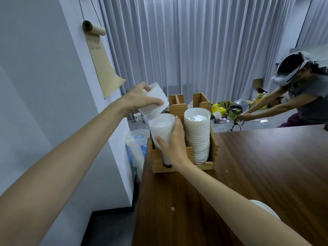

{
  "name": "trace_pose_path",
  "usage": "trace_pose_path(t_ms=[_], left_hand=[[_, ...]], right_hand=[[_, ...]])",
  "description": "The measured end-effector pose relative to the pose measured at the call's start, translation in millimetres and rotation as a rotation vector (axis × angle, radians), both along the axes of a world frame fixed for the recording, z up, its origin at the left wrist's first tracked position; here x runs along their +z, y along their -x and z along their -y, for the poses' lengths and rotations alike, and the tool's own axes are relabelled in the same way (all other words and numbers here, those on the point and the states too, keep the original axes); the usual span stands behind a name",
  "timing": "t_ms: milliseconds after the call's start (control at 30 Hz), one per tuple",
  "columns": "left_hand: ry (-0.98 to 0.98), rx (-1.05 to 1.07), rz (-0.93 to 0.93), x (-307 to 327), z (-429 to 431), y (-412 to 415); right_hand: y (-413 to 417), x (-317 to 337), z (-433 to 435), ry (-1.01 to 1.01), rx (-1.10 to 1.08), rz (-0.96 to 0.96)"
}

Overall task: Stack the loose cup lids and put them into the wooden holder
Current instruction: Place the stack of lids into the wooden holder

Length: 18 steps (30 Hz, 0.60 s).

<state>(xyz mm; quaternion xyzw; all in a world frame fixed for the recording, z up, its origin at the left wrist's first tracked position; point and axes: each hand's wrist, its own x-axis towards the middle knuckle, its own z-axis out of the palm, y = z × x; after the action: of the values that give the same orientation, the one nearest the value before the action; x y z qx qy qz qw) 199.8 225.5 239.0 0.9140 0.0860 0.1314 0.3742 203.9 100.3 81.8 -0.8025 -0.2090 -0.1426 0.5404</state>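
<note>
Left grip (140, 99) clasped the loose lid stack (158, 92), long axis tilted, its lower end just above and left of the seated stack (162, 126) in the left bay of the wooden holder (157, 161) on the counter (266, 166). Right grip (174, 144), the nearer one, cupped the seated stack.

Bare left hand (137, 99); bare right hand (174, 146); forearms bare, slender

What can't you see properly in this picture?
Head view:
- Bottom of the left stack: hidden by the right hand gripping it and the front wall of the wooden holder.
- The held lids: partly covered by the left hand, so uncountable.
- The back slots: contents hidden behind the stacks.
- Writing on the paper scroll: too small.
</note>
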Motion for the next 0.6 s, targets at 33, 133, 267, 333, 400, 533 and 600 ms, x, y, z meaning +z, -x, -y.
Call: trace_pose_path(t_ms=[33,133,267,333,400,533,600], left_hand=[[0.051,-0.01,0.007,-0.2,-2.0,6.8],[0.213,-0.048,0.02,-7.6,-5.1,28.9],[0.427,-0.172,0.019,-33.0,1.9,71.0],[0.507,-0.243,0.026,-52.9,8.9,93.7],[0.568,-0.263,0.021,-75.4,15.4,112.1],[0.686,-0.237,0.009,-117.7,19.9,132.9],[0.741,-0.245,-0.002,-131.3,22.1,140.6]], right_hand=[[6.6,1.0,0.5,0.006,0.007,0.036],[33.2,9.6,6.4,-0.099,0.097,0.059],[62.7,17.9,18.9,-0.435,0.343,-0.262],[72.8,17.4,25.6,-0.497,0.469,-0.426],[83.8,14.1,32.7,-0.522,0.568,-0.532],[103.3,5.4,50.4,-0.524,0.626,-0.645],[108.6,3.0,58.8,-0.457,0.621,-0.668]])
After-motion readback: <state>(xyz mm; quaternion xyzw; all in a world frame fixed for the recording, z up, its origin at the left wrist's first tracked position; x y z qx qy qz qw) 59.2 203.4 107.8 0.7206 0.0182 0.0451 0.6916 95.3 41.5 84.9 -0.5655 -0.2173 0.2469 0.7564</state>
